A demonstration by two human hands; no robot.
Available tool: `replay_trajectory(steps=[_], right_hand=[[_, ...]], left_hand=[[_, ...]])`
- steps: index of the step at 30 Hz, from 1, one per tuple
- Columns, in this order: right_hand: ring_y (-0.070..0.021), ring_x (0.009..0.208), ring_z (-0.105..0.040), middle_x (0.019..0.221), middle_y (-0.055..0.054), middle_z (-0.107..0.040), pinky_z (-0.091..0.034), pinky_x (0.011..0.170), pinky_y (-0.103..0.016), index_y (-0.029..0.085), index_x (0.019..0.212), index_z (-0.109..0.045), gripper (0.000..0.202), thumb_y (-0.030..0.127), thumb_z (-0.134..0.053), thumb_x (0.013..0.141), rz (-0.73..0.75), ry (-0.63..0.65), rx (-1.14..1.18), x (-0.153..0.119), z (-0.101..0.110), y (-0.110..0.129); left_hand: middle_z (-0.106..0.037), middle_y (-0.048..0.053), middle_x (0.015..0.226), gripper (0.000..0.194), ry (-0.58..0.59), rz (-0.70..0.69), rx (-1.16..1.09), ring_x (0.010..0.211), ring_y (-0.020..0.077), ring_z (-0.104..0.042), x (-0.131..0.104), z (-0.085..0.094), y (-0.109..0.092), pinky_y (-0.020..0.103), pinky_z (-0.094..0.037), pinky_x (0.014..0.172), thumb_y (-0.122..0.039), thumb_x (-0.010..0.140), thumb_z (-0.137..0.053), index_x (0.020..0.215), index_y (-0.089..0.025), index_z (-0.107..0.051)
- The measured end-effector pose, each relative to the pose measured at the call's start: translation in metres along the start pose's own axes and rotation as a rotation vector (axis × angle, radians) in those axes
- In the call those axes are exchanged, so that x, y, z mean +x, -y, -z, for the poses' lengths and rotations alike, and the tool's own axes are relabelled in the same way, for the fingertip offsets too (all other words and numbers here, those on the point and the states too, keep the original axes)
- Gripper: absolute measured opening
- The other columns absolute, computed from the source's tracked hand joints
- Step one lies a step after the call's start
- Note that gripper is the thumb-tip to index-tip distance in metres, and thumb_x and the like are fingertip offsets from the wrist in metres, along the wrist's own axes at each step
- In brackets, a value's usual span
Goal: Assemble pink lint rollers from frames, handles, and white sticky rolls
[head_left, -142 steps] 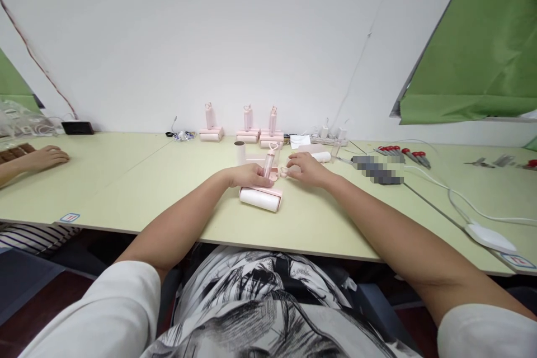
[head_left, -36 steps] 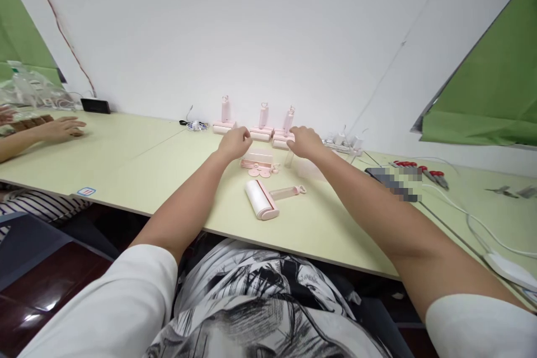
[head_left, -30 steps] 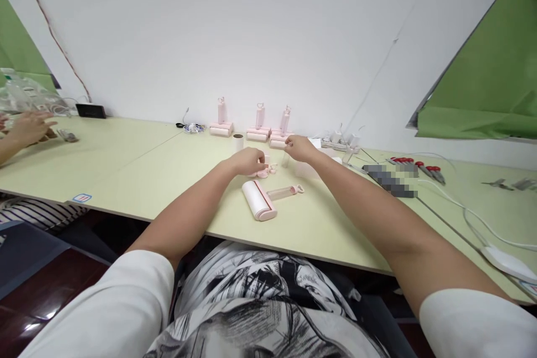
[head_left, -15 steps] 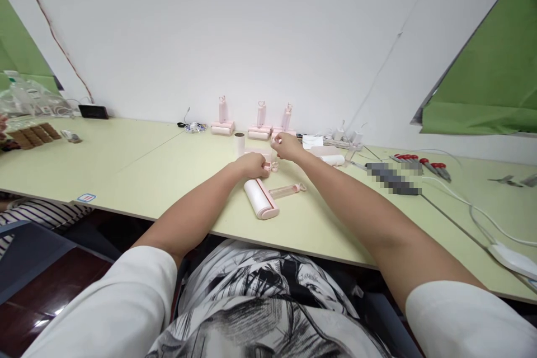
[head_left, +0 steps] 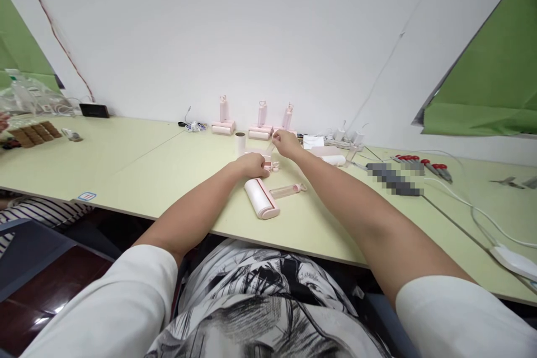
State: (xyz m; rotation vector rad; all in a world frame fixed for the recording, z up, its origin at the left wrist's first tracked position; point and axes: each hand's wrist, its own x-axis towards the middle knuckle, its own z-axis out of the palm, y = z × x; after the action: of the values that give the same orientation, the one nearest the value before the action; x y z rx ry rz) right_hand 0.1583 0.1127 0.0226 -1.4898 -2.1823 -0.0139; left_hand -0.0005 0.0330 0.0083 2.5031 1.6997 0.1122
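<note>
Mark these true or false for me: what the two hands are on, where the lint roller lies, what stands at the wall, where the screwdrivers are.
1. The lint roller lies on the table, free of both hands. True.
2. The left hand rests on small pink parts. True.
3. The right hand grips a red-handled screwdriver. False: the screwdrivers lie far to its right, untouched.
4. Five rollers stand at the wall. False: three standing rollers show.
5. A cardboard tube stands upright. True.

Bright, even light; edges warped
</note>
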Motion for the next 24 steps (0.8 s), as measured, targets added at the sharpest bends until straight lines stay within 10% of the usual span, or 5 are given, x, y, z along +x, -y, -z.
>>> replay_trajectory(steps=[24], right_hand=[[-0.029, 0.104, -0.06, 0.117, -0.014, -0.067, -0.046, 0.08, -0.035, 0.017, 0.125, -0.056, 0.042, 0.035, -0.053, 0.087, -0.057, 0.087, -0.037, -0.013, 0.021, 0.005]], left_hand=[[-0.073, 0.013, 0.102, 0.042, 0.002, 0.103, 0.043, 0.094, 0.0257, -0.067, -0.002, 0.0, 0.003, 0.028, -0.048, 0.073, -0.051, 0.081, -0.055, 0.097, -0.017, -0.07]])
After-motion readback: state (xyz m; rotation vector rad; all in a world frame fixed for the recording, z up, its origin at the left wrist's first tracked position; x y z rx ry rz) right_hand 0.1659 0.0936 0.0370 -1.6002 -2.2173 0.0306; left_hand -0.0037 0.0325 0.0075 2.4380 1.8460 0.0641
